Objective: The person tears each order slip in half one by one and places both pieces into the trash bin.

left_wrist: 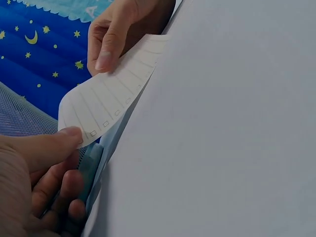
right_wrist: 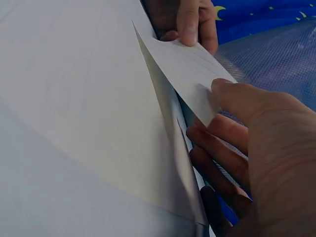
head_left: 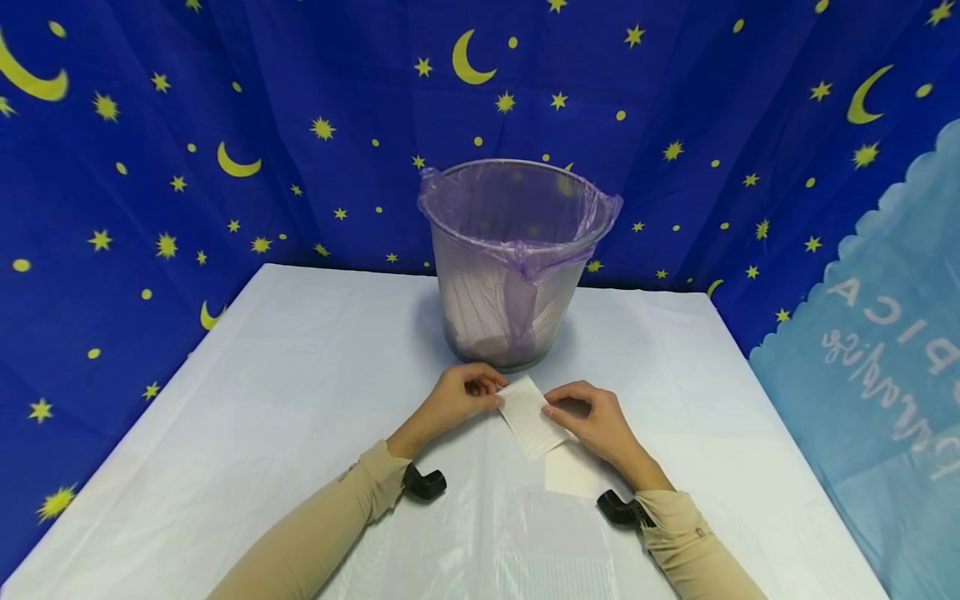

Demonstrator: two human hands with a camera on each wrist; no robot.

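Note:
Between both hands, a small white sheet of note paper [head_left: 529, 423] is held over the table, tilted in the head view. Ruled lines and a row of little checkboxes show on the paper [left_wrist: 106, 98] in the left wrist view, where it bows slightly. My left hand [head_left: 461, 395] pinches one edge between thumb and fingers. The opposite edge is pinched by my right hand [head_left: 597, 418]. A second, cream-coloured paper [head_left: 570, 473] lies flat on the table, partly beneath the held sheet and close to the right hand.
Just beyond the hands stands a wire mesh waste bin [head_left: 480, 292], lined with a purple plastic bag [head_left: 534, 260] knotted at the rim. A white cloth covers the table [head_left: 337, 367]. Blue star-patterned fabric [head_left: 360, 92] hangs behind, with a light blue banner [head_left: 885, 350] at the right.

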